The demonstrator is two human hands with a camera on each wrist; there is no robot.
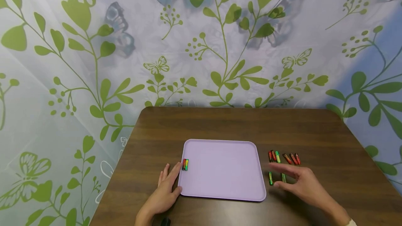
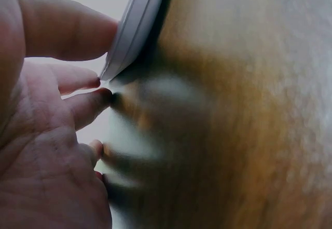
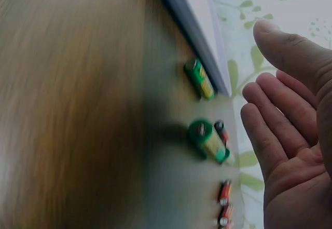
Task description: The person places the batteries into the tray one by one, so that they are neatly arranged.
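A lilac tray [image 1: 223,170] lies on the table. Two batteries stand side by side at its left rim, a red one [image 1: 184,164] and a green one [image 1: 186,165]. My left hand [image 1: 164,193] touches the tray's left edge with thumb and fingers extended. In the left wrist view the thumb meets the tray rim [image 2: 129,37]. To the right of the tray my right hand [image 1: 306,186] hovers over the table, fingers apart and holding nothing. Near its fingertips are a green battery [image 1: 270,178] and another green battery [image 1: 283,178], the latter partly covered by the hand.
Behind the right hand lie several more batteries: a green one [image 1: 277,156] beside red ones, and a separate red group [image 1: 293,158]. The wooden table [image 1: 238,123] reaches a leaf-patterned curtain [image 1: 176,44]. A small dark object [image 1: 165,221] shows at the bottom edge.
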